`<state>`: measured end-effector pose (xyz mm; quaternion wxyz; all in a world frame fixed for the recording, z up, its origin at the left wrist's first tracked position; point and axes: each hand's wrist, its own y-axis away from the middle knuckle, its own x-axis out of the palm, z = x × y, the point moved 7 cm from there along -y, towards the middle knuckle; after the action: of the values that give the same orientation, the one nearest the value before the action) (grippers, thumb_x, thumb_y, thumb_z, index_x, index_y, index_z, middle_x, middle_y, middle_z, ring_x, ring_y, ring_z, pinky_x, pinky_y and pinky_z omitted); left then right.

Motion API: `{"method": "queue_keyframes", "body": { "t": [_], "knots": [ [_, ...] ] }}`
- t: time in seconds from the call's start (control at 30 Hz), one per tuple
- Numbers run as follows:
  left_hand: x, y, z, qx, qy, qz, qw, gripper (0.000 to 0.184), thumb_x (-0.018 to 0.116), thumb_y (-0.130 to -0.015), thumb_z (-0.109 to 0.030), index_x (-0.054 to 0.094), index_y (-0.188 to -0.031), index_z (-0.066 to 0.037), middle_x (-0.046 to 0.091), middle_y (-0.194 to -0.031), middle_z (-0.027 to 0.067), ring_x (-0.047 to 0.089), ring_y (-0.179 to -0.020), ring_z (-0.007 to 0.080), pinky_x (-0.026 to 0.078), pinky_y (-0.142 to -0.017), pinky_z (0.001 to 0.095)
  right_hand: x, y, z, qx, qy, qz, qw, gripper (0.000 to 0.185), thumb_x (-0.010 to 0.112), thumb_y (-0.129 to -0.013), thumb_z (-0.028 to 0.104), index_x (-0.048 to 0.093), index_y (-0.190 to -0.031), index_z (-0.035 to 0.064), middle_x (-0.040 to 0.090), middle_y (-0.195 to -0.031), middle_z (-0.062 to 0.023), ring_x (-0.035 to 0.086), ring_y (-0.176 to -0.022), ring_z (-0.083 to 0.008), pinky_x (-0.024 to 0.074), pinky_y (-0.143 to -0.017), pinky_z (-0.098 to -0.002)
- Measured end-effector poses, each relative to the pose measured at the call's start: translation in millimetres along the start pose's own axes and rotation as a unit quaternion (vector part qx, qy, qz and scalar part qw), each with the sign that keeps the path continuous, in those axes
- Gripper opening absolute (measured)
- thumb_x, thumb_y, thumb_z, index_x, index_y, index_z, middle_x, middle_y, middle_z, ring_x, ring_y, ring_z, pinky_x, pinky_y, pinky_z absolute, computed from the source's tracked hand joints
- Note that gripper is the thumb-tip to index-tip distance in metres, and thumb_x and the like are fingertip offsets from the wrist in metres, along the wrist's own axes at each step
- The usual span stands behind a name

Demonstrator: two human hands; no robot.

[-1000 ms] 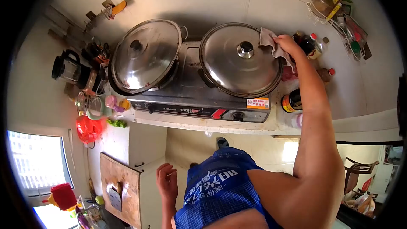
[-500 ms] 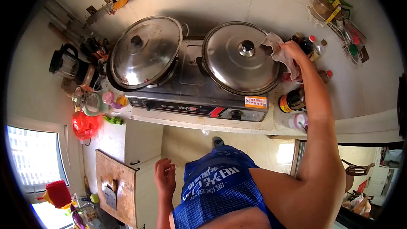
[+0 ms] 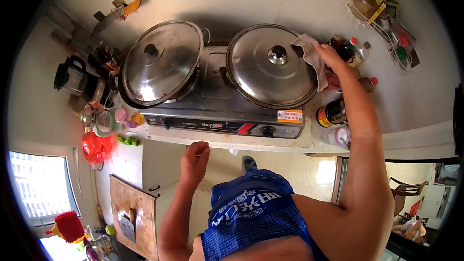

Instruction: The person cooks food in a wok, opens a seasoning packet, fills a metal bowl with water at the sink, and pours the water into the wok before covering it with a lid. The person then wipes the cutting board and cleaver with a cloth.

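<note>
My right hand is closed on a greyish cloth, which drapes over the right rim of a round steel lid with a black knob. That lid covers the pan on the right burner of the gas stove. My left hand is raised just in front of the counter edge, fingers curled in and nothing visible in them. On the left burner, a second steel lid sits tilted over a dark wok.
Sauce bottles and a lidded jar crowd the counter right of the stove. A blender, a red plastic bag and green peppers are at left. Lower left lies a cutting board with a cleaver.
My left hand has risen toward the counter edge and its fingers have curled in more. My right hand still grips the cloth at the pan's right rim; the view has shifted slightly.
</note>
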<state>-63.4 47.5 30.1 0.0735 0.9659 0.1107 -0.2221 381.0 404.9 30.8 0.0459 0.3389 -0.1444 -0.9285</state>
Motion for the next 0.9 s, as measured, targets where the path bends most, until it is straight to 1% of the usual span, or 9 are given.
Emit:
{"method": "queue_keyframes", "body": {
  "t": [0.07,0.13,0.2,0.3,0.53,0.67,0.73,0.8,0.9],
  "knots": [
    [11.5,-4.9,-1.0,-0.002,0.009,0.022,1.000,0.012,0.059,-0.084,-0.006,0.060,-0.094,0.000,0.063,-0.084,0.0081,0.061,-0.073,0.0129,0.049,-0.065,0.0258,-1.5,-34.2,-12.3,-0.117,0.107,-0.067,0.985,0.040,0.049,-0.090,0.038,0.057,-0.083,0.0002,0.056,-0.076,-0.0010,0.049,-0.065,-0.0116,0.0417,-0.060,-0.0289],
    [19.3,-4.3,9.5,-0.027,0.010,0.027,0.999,0.011,0.060,-0.082,-0.006,0.060,-0.092,0.000,0.063,-0.083,0.0080,0.060,-0.072,0.0132,0.049,-0.063,0.0259,-0.1,-31.0,-9.1,-0.113,0.109,-0.083,0.984,0.039,0.048,-0.091,0.036,0.059,-0.087,-0.0012,0.057,-0.077,-0.0009,0.050,-0.069,-0.0108,0.0418,-0.063,-0.0279],
    [23.7,-1.5,23.3,-0.040,0.003,0.034,0.999,0.011,0.060,-0.082,-0.006,0.060,-0.091,0.000,0.063,-0.083,0.0081,0.060,-0.072,0.0135,0.049,-0.063,0.0261,3.3,-29.7,-11.3,-0.106,0.008,-0.062,0.992,0.041,0.049,-0.091,0.037,0.061,-0.088,-0.0024,0.058,-0.076,-0.0008,0.050,-0.072,-0.0111,0.0417,-0.066,-0.0279],
    [26.3,4.7,43.8,-0.055,-0.002,0.041,0.998,0.011,0.059,-0.081,-0.006,0.061,-0.091,0.000,0.062,-0.081,0.0083,0.060,-0.071,0.0140,0.049,-0.063,0.0265,4.8,-29.6,-12.7,-0.108,-0.024,-0.057,0.992,0.043,0.048,-0.091,0.037,0.062,-0.088,-0.0029,0.058,-0.076,-0.0009,0.050,-0.073,-0.0109,0.0415,-0.066,-0.0277],
    [21.2,21.8,62.7,-0.089,0.037,0.014,0.995,0.012,0.059,-0.081,-0.006,0.061,-0.091,0.000,0.062,-0.080,0.0083,0.060,-0.069,0.0133,0.049,-0.062,0.0265,4.8,-19.8,0.7,-0.077,0.029,-0.034,0.996,0.043,0.047,-0.092,0.036,0.063,-0.091,-0.0031,0.059,-0.078,-0.0012,0.050,-0.072,-0.0107,0.0419,-0.067,-0.0272],
    [17.9,29.2,67.1,-0.110,0.035,-0.008,0.993,0.012,0.059,-0.081,-0.006,0.061,-0.092,0.000,0.062,-0.079,0.0076,0.060,-0.069,0.0121,0.048,-0.062,0.0258,3.7,-28.4,-9.7,-0.084,0.004,-0.010,0.996,0.041,0.047,-0.092,0.034,0.063,-0.093,-0.0035,0.061,-0.082,-0.0020,0.053,-0.075,-0.0112,0.0426,-0.068,-0.0281],
    [16.7,32.5,71.6,-0.116,0.075,-0.018,0.990,0.013,0.058,-0.083,-0.006,0.061,-0.093,0.000,0.062,-0.077,0.0065,0.060,-0.068,0.0113,0.048,-0.061,0.0252,5.5,-28.0,-13.7,-0.079,-0.015,0.008,0.997,0.040,0.047,-0.092,0.033,0.063,-0.095,-0.0038,0.062,-0.084,-0.0025,0.053,-0.077,-0.0114,0.0428,-0.069,-0.0286],
    [15.5,35.6,71.4,-0.124,0.085,-0.024,0.988,0.012,0.058,-0.083,-0.007,0.061,-0.094,0.000,0.063,-0.077,0.0060,0.060,-0.068,0.0113,0.048,-0.061,0.0247,6.6,-24.1,-17.2,-0.054,-0.047,0.008,0.997,0.038,0.047,-0.092,0.031,0.062,-0.097,-0.0039,0.062,-0.088,-0.0031,0.054,-0.081,-0.0116,0.0429,-0.072,-0.0285],
    [13.2,38.9,77.2,-0.119,0.094,-0.031,0.988,0.012,0.057,-0.084,-0.007,0.060,-0.094,0.000,0.063,-0.077,0.0055,0.060,-0.067,0.0115,0.048,-0.061,0.0242,6.6,-7.3,-10.2,-0.034,-0.044,0.007,0.998,0.038,0.047,-0.092,0.031,0.062,-0.098,-0.0038,0.062,-0.092,-0.0040,0.054,-0.083,-0.0119,0.0425,-0.075,-0.0280]
  ]
}}
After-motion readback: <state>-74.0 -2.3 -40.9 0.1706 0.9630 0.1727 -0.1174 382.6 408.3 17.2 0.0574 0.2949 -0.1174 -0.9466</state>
